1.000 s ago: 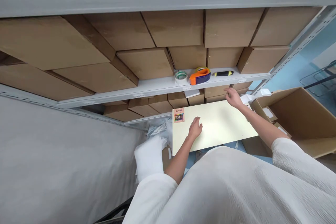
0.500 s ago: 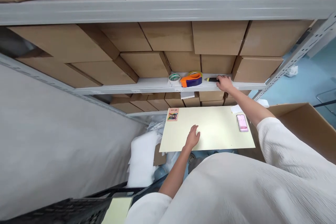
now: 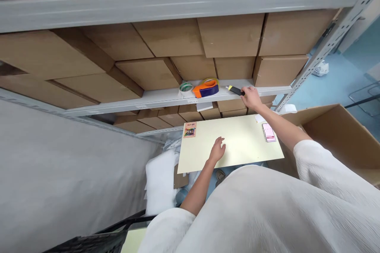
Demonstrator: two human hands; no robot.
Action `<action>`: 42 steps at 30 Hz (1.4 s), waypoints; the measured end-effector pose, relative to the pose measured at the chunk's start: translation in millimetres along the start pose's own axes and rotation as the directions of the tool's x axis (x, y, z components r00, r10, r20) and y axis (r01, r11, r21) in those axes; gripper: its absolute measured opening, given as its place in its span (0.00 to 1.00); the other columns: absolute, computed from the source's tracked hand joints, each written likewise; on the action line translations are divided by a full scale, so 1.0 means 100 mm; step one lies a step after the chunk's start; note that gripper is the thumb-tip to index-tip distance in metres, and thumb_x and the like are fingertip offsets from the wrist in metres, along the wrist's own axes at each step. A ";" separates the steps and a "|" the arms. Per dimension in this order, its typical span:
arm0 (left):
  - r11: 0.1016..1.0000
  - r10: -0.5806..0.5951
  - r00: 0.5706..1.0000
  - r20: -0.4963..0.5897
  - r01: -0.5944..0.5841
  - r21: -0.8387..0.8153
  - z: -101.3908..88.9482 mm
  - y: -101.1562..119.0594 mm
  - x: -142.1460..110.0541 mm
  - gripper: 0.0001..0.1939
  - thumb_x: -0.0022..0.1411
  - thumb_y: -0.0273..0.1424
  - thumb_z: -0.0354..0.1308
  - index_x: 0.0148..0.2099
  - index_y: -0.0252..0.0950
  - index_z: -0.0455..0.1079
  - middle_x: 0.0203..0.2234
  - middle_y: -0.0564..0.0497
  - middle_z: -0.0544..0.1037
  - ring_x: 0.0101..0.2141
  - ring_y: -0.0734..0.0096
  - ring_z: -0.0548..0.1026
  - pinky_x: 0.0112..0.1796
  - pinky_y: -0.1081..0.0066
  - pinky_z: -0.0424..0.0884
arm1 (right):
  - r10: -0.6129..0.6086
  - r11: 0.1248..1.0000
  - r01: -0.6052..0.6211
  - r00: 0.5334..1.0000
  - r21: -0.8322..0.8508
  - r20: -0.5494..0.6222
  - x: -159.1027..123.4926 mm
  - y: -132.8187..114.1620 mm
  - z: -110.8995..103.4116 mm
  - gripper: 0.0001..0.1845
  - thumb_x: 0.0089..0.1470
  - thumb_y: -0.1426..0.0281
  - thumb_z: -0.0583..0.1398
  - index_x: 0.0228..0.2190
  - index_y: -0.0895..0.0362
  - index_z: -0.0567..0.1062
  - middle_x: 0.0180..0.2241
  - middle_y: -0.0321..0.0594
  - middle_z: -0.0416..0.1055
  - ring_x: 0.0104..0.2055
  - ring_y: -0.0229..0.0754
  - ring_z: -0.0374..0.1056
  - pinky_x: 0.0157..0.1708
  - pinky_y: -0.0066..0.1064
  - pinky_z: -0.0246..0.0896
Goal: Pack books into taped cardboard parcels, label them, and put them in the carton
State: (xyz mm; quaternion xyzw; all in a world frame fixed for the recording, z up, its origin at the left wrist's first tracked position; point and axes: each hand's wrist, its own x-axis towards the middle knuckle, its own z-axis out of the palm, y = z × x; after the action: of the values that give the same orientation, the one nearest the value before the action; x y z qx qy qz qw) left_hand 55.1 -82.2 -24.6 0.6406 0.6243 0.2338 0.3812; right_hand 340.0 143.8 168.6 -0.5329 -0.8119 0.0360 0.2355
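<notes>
A black and yellow utility knife (image 3: 235, 90) is gripped at its right end by my right hand (image 3: 251, 98), at the front edge of the middle shelf (image 3: 166, 95). My left hand (image 3: 217, 150) hovers over or rests on the pale cream board (image 3: 237, 138), its fingers apart and nothing in them. Left of the knife on the shelf are an orange and purple tape dispenser (image 3: 205, 88) and a roll of tape (image 3: 185, 88) with a green inner ring. On the board lie a small colourful picture card (image 3: 189, 130) at the left and a phone (image 3: 269, 132) at the right.
Cardboard boxes (image 3: 230, 35) fill the grey metal rack (image 3: 178, 2) ahead. An open cardboard carton (image 3: 341, 138) stands to the right. White foam sheets (image 3: 160, 182) lie below left, near a black plastic crate (image 3: 97, 241) and a grey wall covering (image 3: 74, 174).
My right hand rose from above the board to the shelf and closed on the utility knife, which is now tilted. The left hand stayed over the board. The view shifted, uncovering the phone.
</notes>
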 end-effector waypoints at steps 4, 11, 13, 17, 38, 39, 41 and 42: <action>0.999 0.030 0.998 0.047 -0.029 -0.028 0.15 -0.09 0.04 0.21 0.71 0.31 0.57 0.64 0.40 0.74 0.70 0.39 0.70 0.55 0.58 0.82 0.62 0.55 0.76 | 0.106 0.991 -0.104 0.994 0.087 -0.020 -1.02 -0.05 0.24 0.15 0.65 0.63 0.61 0.51 0.55 0.74 0.47 0.52 0.79 0.49 0.59 0.70 0.49 0.44 0.63; 1.000 0.025 0.987 0.157 -0.025 -0.003 0.29 -0.10 0.02 0.22 0.71 0.30 0.56 0.65 0.39 0.74 0.70 0.39 0.70 0.53 0.59 0.82 0.62 0.54 0.75 | 0.569 0.812 -0.575 0.748 -0.094 0.341 -2.58 0.18 0.88 0.11 0.67 0.65 0.61 0.49 0.55 0.72 0.47 0.48 0.79 0.46 0.50 0.72 0.39 0.34 0.59; 1.000 0.014 0.984 0.177 -0.015 0.005 0.32 -0.10 -0.01 0.22 0.71 0.29 0.56 0.65 0.39 0.74 0.70 0.39 0.70 0.53 0.59 0.82 0.63 0.54 0.75 | 0.622 0.770 -0.614 0.663 -0.172 0.416 -2.86 0.29 1.00 0.10 0.69 0.65 0.60 0.49 0.56 0.72 0.49 0.50 0.78 0.48 0.50 0.71 0.40 0.35 0.58; 1.000 -0.013 0.976 0.215 0.009 0.021 0.37 -0.12 -0.11 0.22 0.72 0.29 0.56 0.65 0.39 0.74 0.71 0.39 0.69 0.53 0.60 0.82 0.63 0.54 0.75 | 0.661 0.736 -0.613 0.561 -0.286 0.498 -3.23 0.46 1.14 0.11 0.71 0.66 0.59 0.51 0.56 0.71 0.51 0.53 0.76 0.53 0.53 0.69 0.44 0.37 0.59; 0.999 0.033 0.996 0.084 -0.033 -0.008 0.09 -0.27 -0.10 0.21 0.70 0.28 0.56 0.63 0.38 0.75 0.69 0.38 0.71 0.51 0.61 0.83 0.62 0.54 0.76 | 0.208 0.978 -0.209 0.976 0.004 0.067 -1.71 0.03 0.84 0.16 0.73 0.66 0.52 0.51 0.56 0.76 0.52 0.55 0.73 0.53 0.58 0.67 0.51 0.45 0.62; 0.999 0.036 0.997 0.069 -0.035 -0.015 0.05 -0.30 -0.10 0.21 0.70 0.28 0.56 0.62 0.37 0.76 0.68 0.38 0.71 0.51 0.61 0.83 0.62 0.54 0.76 | 0.163 0.986 -0.163 0.986 0.020 0.028 -1.49 -0.07 0.79 0.16 0.73 0.66 0.52 0.51 0.56 0.76 0.52 0.54 0.73 0.54 0.59 0.67 0.52 0.46 0.63; 0.999 0.036 0.999 0.039 -0.034 -0.028 -0.02 -0.37 -0.12 0.21 0.70 0.28 0.56 0.62 0.37 0.76 0.68 0.37 0.71 0.50 0.61 0.83 0.62 0.53 0.76 | 0.073 0.997 -0.073 0.997 0.032 -0.013 -1.05 -0.28 0.69 0.17 0.72 0.65 0.52 0.53 0.56 0.76 0.53 0.55 0.73 0.55 0.60 0.66 0.53 0.48 0.63; 0.999 0.033 0.999 0.023 -0.032 -0.036 -0.06 -0.41 -0.13 0.20 0.70 0.28 0.57 0.62 0.37 0.76 0.68 0.38 0.71 0.50 0.61 0.83 0.62 0.53 0.76 | 0.023 0.999 -0.022 0.999 0.037 -0.023 -0.83 -0.39 0.65 0.18 0.72 0.65 0.53 0.55 0.57 0.76 0.55 0.56 0.73 0.56 0.60 0.65 0.56 0.49 0.62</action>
State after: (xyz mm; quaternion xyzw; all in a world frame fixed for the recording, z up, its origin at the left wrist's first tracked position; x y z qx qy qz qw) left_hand 23.6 -96.7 -50.2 0.6464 0.6051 0.2434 0.3959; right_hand 306.2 65.7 94.9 -0.5380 -0.8024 0.0473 0.2540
